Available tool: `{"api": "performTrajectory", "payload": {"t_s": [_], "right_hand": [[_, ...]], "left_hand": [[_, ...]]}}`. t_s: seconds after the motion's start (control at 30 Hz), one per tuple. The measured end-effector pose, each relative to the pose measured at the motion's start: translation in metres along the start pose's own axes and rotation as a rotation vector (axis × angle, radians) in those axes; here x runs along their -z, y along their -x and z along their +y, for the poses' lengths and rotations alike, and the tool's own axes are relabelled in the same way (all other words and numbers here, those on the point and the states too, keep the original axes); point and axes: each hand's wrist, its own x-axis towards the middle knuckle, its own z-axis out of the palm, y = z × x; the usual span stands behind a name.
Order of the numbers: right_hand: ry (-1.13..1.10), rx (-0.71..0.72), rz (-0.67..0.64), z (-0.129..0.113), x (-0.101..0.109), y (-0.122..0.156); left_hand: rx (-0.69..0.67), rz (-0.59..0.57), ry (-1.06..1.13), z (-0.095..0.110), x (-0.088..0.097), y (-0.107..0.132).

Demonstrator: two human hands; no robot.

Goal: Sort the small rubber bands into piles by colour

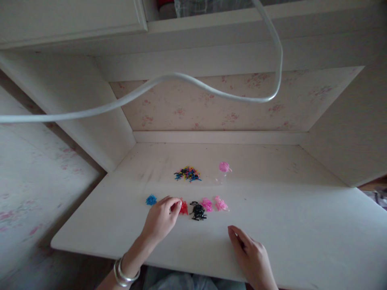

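My left hand (163, 213) is closed, thumb and fingers pinched together, just left of a small red pile (183, 207) of what look like little elastic bands. Whatever the pinch may hold is hidden. Right of the red pile lie a black pile (198, 211), a bright pink pile (207, 204) and a light pink pile (221, 204). A blue pile (151, 199) lies left of my hand. My right hand (250, 253) rests near the table's front edge, fingertips pressed together; anything between them cannot be made out.
Farther back are a mixed-colour pile (188, 173) and a small clear container with a pink top (224, 166). The white table (290, 225) is enclosed by side panels and a shelf above. A white cable (193, 82) crosses the upper view.
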Motion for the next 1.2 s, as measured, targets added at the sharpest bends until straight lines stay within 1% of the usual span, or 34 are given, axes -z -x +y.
{"api": "performTrajectory", "payload": {"t_s": [0.1,0.2,0.4,0.57,0.67,0.77,0.93,1.0,1.1,1.2], "right_hand": [[-0.014,0.008,-0.006,0.002,-0.001,-0.001],[-0.022,0.01,-0.007,0.003,-0.002,-0.002],[-0.06,-0.024,-0.012,0.0,0.001,-0.007],[-0.136,-0.058,-0.026,-0.003,0.005,-0.011],[-0.162,-0.066,0.002,-0.004,0.005,-0.012],[-0.165,-0.067,0.015,-0.005,0.005,-0.012],[-0.141,-0.063,0.013,-0.006,0.007,-0.012],[-0.133,-0.068,0.017,-0.007,0.007,-0.012],[-0.126,-0.089,0.0,-0.007,0.008,-0.012],[-0.114,-0.095,-0.009,-0.007,0.007,-0.012]], "left_hand": [[0.005,-0.07,-0.126,-0.009,0.007,-0.025],[0.03,-0.125,-0.203,-0.021,0.004,-0.05],[0.122,-0.108,-0.277,-0.052,-0.016,-0.094],[0.181,-0.107,-0.319,-0.077,-0.024,-0.118],[0.166,-0.131,-0.32,-0.083,-0.026,-0.123],[0.131,-0.131,-0.306,-0.084,-0.028,-0.123],[0.116,-0.066,-0.278,-0.089,-0.028,-0.121],[0.12,-0.028,-0.271,-0.093,-0.025,-0.119],[0.119,0.026,-0.265,-0.097,-0.015,-0.112],[0.099,0.066,-0.256,-0.088,-0.002,-0.098]]}}
